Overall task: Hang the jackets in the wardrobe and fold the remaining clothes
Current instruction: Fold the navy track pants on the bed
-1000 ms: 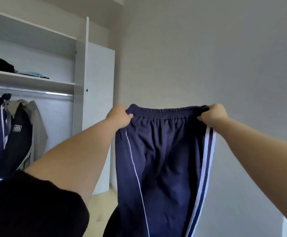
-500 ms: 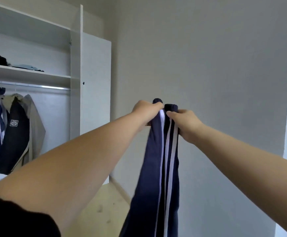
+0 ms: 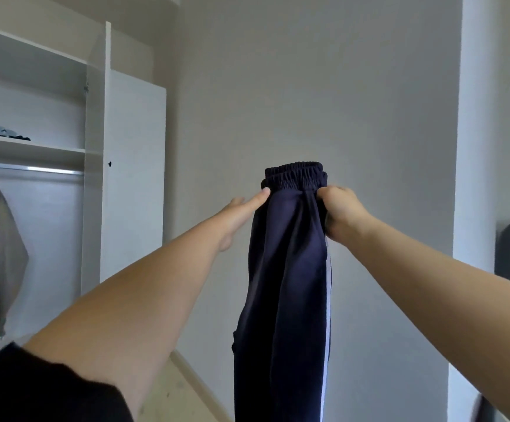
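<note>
While right hand (image 3: 340,213) fingers clamp navy trousers (image 3: 287,269), left hand (image 3: 241,213) fingers straight; wardrobe (image 3: 95,117) holds jackets (image 3: 1,248).

You're holding navy track pants (image 3: 287,269) with a white stripe down the right seam. The wardrobe (image 3: 132,178) is white with a small black knob, a beige jacket (image 3: 2,239) hangs inside, the wall (image 3: 323,86) is pale grey, and your sleeve (image 3: 34,391) is black.

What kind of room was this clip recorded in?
Most likely a bedroom or dressing area at home. An open white wardrobe has a hanging rail with a beige jacket on it, a shelf with folded clothes, and plain walls.
</note>
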`<control>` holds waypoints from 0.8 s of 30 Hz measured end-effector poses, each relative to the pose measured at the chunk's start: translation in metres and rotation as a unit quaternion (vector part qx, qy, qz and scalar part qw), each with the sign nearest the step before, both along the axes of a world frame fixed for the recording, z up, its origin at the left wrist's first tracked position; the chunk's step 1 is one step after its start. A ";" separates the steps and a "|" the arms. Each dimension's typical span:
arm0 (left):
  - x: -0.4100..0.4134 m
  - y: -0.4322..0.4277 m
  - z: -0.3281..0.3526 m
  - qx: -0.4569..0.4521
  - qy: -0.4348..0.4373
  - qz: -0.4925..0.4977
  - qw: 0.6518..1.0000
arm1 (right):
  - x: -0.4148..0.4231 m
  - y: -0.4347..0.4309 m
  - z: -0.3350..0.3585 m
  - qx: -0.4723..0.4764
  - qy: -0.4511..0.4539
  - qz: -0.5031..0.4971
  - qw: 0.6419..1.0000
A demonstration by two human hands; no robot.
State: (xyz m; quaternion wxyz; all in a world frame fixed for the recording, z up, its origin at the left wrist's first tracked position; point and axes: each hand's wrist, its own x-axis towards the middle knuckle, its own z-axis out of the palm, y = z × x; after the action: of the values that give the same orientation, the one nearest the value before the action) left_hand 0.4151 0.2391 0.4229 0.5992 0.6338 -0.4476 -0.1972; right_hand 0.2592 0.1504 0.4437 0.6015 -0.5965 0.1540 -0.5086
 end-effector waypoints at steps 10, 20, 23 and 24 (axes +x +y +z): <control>-0.138 -0.050 0.135 -0.197 0.071 -0.203 0.956 | -0.159 -0.001 0.130 -0.113 -0.004 -0.218 0.969; -0.299 -0.049 0.258 -0.282 0.050 -0.224 0.932 | -0.317 0.042 0.235 -0.193 -0.006 -0.229 0.954; -0.322 -0.060 0.266 -0.246 0.029 -0.271 0.930 | -0.344 0.029 0.243 -0.199 -0.011 -0.331 0.922; -0.327 -0.066 0.267 -0.234 0.018 -0.277 0.932 | -0.350 0.023 0.242 -0.203 -0.003 -0.373 0.905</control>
State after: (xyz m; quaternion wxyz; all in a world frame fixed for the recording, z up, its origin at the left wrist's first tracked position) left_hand 0.0877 0.1726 0.6897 0.6602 0.3226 -0.6281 -0.2560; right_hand -0.0908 0.1729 0.6860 0.2343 -0.6031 0.2567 -0.7180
